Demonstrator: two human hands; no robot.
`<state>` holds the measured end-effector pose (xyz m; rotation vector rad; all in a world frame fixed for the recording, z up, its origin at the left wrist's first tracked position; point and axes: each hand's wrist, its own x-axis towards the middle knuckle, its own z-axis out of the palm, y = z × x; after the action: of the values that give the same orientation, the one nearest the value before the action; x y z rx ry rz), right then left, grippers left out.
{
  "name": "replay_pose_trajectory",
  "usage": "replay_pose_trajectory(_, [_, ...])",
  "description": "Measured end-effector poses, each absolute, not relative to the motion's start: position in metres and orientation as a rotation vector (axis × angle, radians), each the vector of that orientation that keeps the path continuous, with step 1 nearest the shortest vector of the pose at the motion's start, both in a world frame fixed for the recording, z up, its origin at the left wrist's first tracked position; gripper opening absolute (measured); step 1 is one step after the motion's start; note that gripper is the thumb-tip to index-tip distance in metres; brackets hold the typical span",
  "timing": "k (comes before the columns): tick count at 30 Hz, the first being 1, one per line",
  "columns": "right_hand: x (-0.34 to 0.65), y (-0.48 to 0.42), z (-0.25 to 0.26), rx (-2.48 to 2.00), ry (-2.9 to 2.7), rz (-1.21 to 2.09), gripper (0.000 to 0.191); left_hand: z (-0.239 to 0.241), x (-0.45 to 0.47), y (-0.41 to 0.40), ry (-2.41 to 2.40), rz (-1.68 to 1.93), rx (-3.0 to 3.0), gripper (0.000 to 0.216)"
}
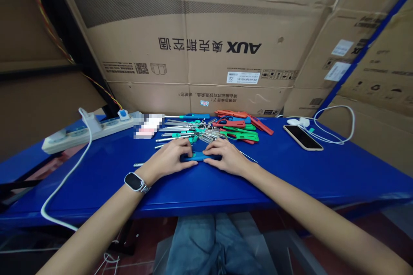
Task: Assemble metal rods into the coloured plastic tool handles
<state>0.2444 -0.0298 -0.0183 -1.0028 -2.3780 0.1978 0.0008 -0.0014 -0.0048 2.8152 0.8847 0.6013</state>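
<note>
**Blue lighter (201, 156) pinched from both sides**

The blue lighter is held crosswise between the pile of lighters (237, 123) and the front edge of the surface (284, 176); its left part is gripped by the left hand (172, 156), its right part by the right hand (229, 157), both curled nearly closed; a phone (303, 137) is laid towards the back right corner; a power strip (108, 128) is set near the back left corner.

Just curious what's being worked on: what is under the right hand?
Part of a blue handle shows at the right hand, reaching to the left hand. A thin metal rod pokes out beyond. What the hand covers cannot be seen.
</note>
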Motion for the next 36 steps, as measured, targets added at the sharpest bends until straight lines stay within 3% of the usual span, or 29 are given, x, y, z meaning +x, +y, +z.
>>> replay_pose_trajectory(4, [0.251,-0.030,-0.010,-1.049,-2.291,0.147,0.021,-0.001,0.002,-0.004,0.902,0.648,2.847,0.036])
replay_pose_trajectory(11, [0.290,-0.030,-0.002,-1.558,-2.059,0.086,0.012,0.007,0.016,0.001,0.849,0.722,2.900,0.033])
replay_pose_trajectory(19, [0.294,-0.025,-0.001,-1.779,-2.139,0.097,0.014,0.021,0.077,0.021,0.755,0.546,2.975,0.023])
replay_pose_trajectory(26, [0.291,-0.021,0.002,-1.683,-2.079,0.217,0.014,0.015,0.093,0.034,0.769,0.694,2.810,0.013])
replay_pose_trajectory(36, [0.248,0.008,0.017,-0.965,-1.768,0.871,0.027,0.025,0.052,0.040,0.716,1.057,1.990,0.032])
